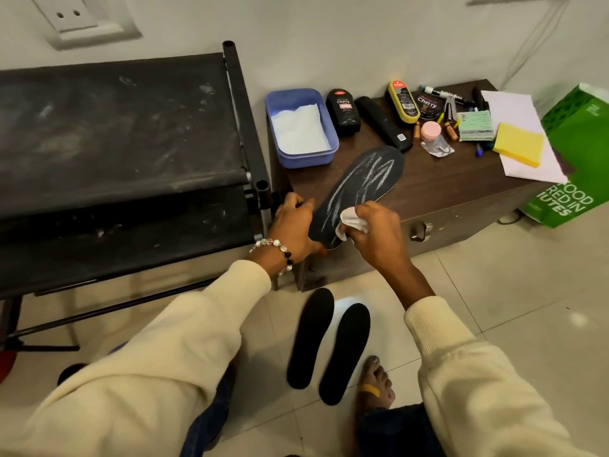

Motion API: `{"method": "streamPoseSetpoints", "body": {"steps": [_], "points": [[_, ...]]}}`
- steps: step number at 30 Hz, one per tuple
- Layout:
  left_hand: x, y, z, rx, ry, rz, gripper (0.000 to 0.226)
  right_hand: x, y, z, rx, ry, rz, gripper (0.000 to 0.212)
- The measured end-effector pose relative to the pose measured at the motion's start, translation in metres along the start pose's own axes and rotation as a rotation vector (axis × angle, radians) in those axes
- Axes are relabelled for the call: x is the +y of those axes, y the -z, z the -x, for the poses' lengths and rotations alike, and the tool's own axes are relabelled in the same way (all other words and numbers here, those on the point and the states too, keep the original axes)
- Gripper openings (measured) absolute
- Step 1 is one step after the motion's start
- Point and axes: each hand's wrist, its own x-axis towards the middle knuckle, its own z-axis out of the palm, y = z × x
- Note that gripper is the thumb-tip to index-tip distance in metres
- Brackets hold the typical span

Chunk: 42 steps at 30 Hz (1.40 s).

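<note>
Since white streaks run along most of the insole (359,189), the wiping looks barely begun, and two more insoles (311,338) wait on the floor (494,291). The left hand (293,225) curls its grip round the heel end, the toe end lying over the desk (445,192). The right hand (379,232), wrist bent down, pinches a crumpled white wipe (351,221) against the heel half.

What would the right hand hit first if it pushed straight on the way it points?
The grey-streaked insole: the right hand presses its white cloth on it. Beyond, probably the blue tub; depth unclear.
</note>
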Motion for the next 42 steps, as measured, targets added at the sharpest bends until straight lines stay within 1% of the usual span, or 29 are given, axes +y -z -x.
{"method": "streamPoseSetpoints", "body": {"steps": [1, 3, 5, 7, 9, 12, 13, 14, 16, 18, 20, 22, 24, 25, 29, 30, 31, 34, 36, 39, 40, 42], "points": [[-0.001, -0.001, 0.000, 0.008, -0.020, 0.022, 0.078, 0.001, -0.001, 0.000, -0.016, 0.055, 0.064, 0.025], [-0.004, -0.005, 0.002, 0.027, -0.049, 0.062, 0.063, 0.000, -0.004, 0.001, -0.044, 0.171, 0.109, 0.022], [-0.006, -0.007, 0.003, 0.046, -0.063, 0.096, 0.057, 0.003, -0.007, 0.002, -0.067, 0.258, 0.122, 0.027], [-0.007, -0.007, 0.003, 0.053, -0.072, 0.102, 0.057, 0.006, -0.006, 0.002, -0.078, 0.293, 0.145, 0.031], [-0.007, -0.008, 0.004, 0.053, -0.066, 0.105, 0.061, 0.006, -0.005, 0.004, -0.081, 0.323, 0.149, 0.029], [-0.006, -0.009, 0.006, 0.055, -0.064, 0.114, 0.061, -0.002, -0.007, 0.009, -0.134, 0.438, 0.170, 0.017], [-0.006, -0.009, 0.007, 0.052, -0.062, 0.118, 0.061, -0.005, -0.008, 0.010, -0.145, 0.470, 0.166, 0.014], [-0.006, -0.008, 0.007, 0.048, -0.055, 0.123, 0.062, -0.006, -0.007, 0.010, -0.146, 0.483, 0.155, 0.017], [-0.004, -0.007, 0.007, 0.034, -0.034, 0.122, 0.068, -0.001, -0.004, 0.008, -0.091, 0.462, 0.147, 0.023], [-0.003, -0.007, 0.006, 0.029, -0.020, 0.109, 0.074, 0.007, 0.000, 0.005, -0.017, 0.350, 0.153, 0.019], [-0.004, -0.008, 0.006, 0.032, -0.009, 0.101, 0.075, 0.007, -0.003, 0.004, 0.026, 0.283, 0.157, 0.022], [-0.005, -0.011, 0.006, 0.041, -0.008, 0.116, 0.069, -0.004, -0.012, 0.006, 0.008, 0.340, 0.172, 0.018], [-0.006, -0.012, 0.007, 0.057, -0.008, 0.130, 0.062, -0.012, -0.020, 0.010, -0.070, 0.446, 0.192, 0.013], [-0.006, -0.013, 0.007, 0.055, -0.003, 0.131, 0.063, -0.010, -0.020, 0.009, -0.075, 0.461, 0.197, 0.013], [-0.007, -0.017, 0.010, 0.035, 0.023, 0.148, 0.077, 0.012, -0.007, 0.003, 0.063, 0.290, 0.140, 0.022], [-0.009, -0.018, 0.010, 0.031, 0.022, 0.162, 0.079, 0.010, -0.006, 0.004, 0.066, 0.272, 0.133, 0.023], [-0.011, -0.020, 0.010, 0.026, 0.025, 0.173, 0.080, 0.005, -0.007, 0.005, 0.049, 0.296, 0.121, 0.023], [-0.017, -0.024, 0.009, 0.008, 0.046, 0.188, 0.080, -0.006, -0.014, 0.012, -0.066, 0.445, 0.083, 0.030], [-0.018, -0.026, 0.009, 0.001, 0.035, 0.213, 0.082, 0.000, -0.009, 0.008, -0.061, 0.420, 0.089, 0.022], [-0.019, -0.026, 0.010, 0.018, 0.012, 0.274, 0.084, 0.011, -0.002, 0.004, 0.039, 0.280, 0.131, 0.021], [-0.019, -0.026, 0.011, 0.021, 0.008, 0.287, 0.084, 0.008, -0.004, 0.005, 0.047, 0.275, 0.139, 0.021], [-0.019, -0.027, 0.011, 0.030, 0.000, 0.291, 0.082, -0.003, -0.011, 0.007, -0.005, 0.352, 0.122, 0.021]]}}
